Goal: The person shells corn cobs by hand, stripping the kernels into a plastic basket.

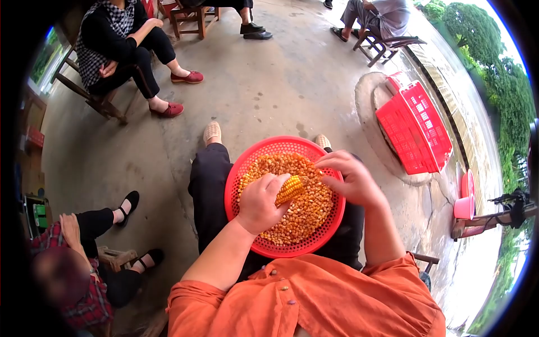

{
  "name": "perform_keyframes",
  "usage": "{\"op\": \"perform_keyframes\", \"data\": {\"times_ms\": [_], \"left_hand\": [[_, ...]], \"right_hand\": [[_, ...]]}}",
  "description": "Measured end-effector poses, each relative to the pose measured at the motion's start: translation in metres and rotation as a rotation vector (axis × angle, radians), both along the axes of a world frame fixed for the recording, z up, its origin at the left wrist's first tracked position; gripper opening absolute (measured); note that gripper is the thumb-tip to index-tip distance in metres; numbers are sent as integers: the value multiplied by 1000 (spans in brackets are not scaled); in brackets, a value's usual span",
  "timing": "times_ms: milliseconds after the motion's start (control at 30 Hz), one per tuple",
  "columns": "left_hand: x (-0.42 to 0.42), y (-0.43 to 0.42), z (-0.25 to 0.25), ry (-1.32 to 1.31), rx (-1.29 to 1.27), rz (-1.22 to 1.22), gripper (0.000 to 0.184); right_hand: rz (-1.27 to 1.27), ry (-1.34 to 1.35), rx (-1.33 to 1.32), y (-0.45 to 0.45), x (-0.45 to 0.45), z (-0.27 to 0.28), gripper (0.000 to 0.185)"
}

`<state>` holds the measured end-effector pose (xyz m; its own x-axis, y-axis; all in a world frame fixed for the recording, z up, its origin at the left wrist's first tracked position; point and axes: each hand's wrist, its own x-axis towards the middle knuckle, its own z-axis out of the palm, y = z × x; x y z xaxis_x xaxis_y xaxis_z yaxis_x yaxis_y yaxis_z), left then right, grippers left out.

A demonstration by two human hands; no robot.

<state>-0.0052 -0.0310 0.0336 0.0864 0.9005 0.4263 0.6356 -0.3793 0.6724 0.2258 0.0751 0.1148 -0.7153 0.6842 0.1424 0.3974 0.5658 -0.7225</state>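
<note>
A round red basket with a perforated rim rests on my lap, with loose corn kernels spread inside it. Over the basket's left half, my left hand is wrapped round a yellow corn cob, whose end points right. My right hand is held above the basket's right side, apart from the cob, with its fingers spread and nothing visible in them. Part of the cob is hidden by my left hand.
Red plastic crates stand on the floor to the right, near a pink tub. A person sits at the upper left, another at the lower left, and others sit farther ahead.
</note>
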Motion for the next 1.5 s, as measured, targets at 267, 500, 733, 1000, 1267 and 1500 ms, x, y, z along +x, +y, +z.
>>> {"op": "perform_keyframes", "data": {"times_ms": [267, 500, 733, 1000, 1267, 1500], "left_hand": [[-2, -1, 3, 0, 21, -28, 53], [-2, -2, 3, 86, -25, -70, 52], [1, -1, -1, 55, -34, -50, 50], [0, -1, -1, 71, -20, -57, 52], [2, 1, -3, 63, -5, -72, 58], [4, 1, -20, 6, 124, -41, 60]], "right_hand": [[51, 13, 44, -11, -29, -17, 15], [107, -27, 124, -9, -32, -19, 6], [-51, 112, 199, -1, -23, -32, 5], [-538, -351, 593, 78, 71, -19, 10], [-156, -81, -333, 6, 0, -9, 36], [-170, 177, -820, -32, -37, -73, 48]]}}
